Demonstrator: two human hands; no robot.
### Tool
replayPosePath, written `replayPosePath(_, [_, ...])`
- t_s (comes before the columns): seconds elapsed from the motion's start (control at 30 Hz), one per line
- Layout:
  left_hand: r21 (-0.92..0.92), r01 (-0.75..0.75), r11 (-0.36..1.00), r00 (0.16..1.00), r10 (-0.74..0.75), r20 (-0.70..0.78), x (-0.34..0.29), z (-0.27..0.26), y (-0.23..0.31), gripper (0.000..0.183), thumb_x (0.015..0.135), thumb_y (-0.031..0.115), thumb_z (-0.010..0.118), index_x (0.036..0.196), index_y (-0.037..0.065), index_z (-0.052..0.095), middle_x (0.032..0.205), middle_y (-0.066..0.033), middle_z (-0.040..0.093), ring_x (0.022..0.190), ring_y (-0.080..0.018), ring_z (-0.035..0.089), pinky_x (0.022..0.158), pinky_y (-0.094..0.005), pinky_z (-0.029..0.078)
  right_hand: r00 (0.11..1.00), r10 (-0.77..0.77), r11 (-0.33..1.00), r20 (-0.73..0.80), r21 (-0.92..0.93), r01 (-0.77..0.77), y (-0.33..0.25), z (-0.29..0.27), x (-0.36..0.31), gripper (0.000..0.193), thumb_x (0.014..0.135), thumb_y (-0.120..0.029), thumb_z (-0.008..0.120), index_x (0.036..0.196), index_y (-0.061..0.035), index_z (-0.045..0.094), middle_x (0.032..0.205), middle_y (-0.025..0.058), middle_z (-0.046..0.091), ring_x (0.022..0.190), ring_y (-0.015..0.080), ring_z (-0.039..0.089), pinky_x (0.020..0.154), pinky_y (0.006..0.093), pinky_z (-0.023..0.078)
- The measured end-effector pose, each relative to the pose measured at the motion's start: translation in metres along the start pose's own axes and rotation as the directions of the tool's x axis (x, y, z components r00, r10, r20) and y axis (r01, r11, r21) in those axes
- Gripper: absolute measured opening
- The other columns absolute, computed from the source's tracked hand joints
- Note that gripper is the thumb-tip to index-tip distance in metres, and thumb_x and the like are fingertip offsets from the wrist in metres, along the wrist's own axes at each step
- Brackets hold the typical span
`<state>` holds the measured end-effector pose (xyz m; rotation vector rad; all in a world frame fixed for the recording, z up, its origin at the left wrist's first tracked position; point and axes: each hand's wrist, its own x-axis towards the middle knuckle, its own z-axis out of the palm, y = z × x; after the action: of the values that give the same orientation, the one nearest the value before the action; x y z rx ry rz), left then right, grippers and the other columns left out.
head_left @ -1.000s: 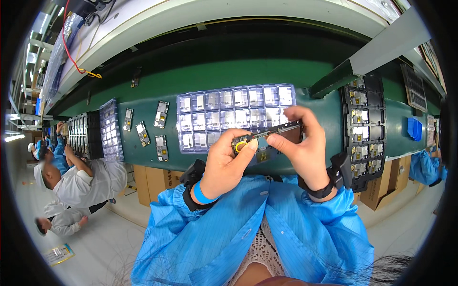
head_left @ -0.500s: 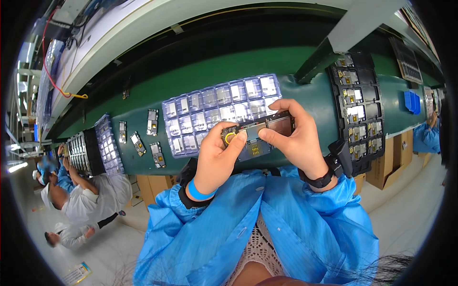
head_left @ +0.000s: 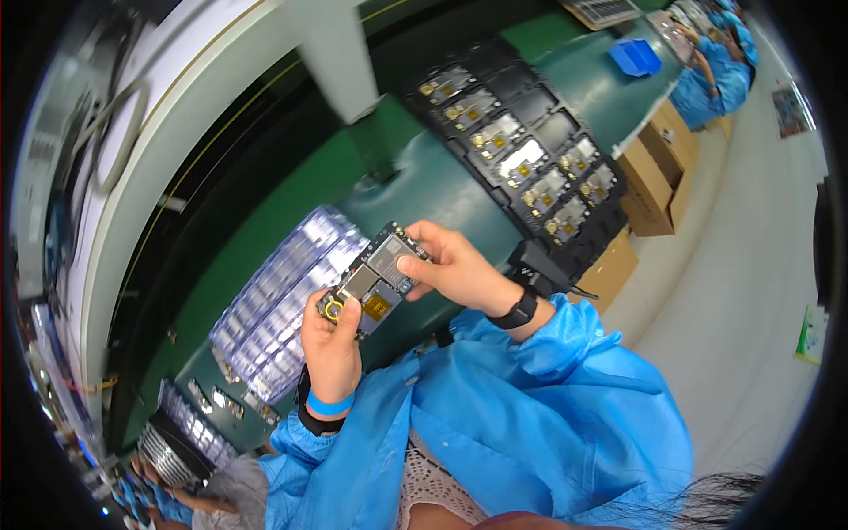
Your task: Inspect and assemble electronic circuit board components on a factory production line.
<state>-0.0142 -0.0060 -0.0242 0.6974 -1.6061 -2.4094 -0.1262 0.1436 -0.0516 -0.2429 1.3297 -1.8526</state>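
Between my two hands a circuit board [head_left: 382, 276] is held tilted above the bench, with metal shields, a gold-contact card slot and a small yellow ring at its left end. My left hand [head_left: 333, 340] pinches that left end, thumb on top near the ring. At the opposite end, my right hand [head_left: 449, 268] grips the board with the thumb over a metal shield and the fingers behind. Just left of the board lies a clear plastic tray [head_left: 281, 296] with rows of pockets, blurred by motion. To the right, a black tray [head_left: 496, 184] carries several similar boards.
Loose boards [head_left: 228, 404] lie on the green bench mat [head_left: 442, 199] at lower left. A white post [head_left: 340, 66] rises behind the mat. A blue bin [head_left: 635, 57] and cardboard boxes [head_left: 652, 181] are at the right. Co-workers [head_left: 717, 79] sit at both ends.
My head has turned to the right, so the bench now runs diagonally and the black tray is nearer the middle. The board is turned more face-up; both hands still hold it.
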Motion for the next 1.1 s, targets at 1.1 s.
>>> replayPosePath(1.1, [0.132, 0.253, 0.959, 0.949, -0.220, -0.224, 0.049, 0.016, -0.029, 0.023, 0.089, 0.010, 0.046, 0.111, 0.007, 0.043, 0.110, -0.0140, 0.054, 0.093, -0.0242, 0.057, 0.081, -0.0338, 0.048, 0.360, -0.730, 0.122, -0.581, -0.629, -0.768, 0.029, -0.435, 0.038, 0.041, 0.077, -0.038, 0.057, 0.117, -0.0324, 0.050, 0.122, 0.0153, 0.040, 0.108, 0.0363, 0.041, 0.087, 0.0511, 0.035])
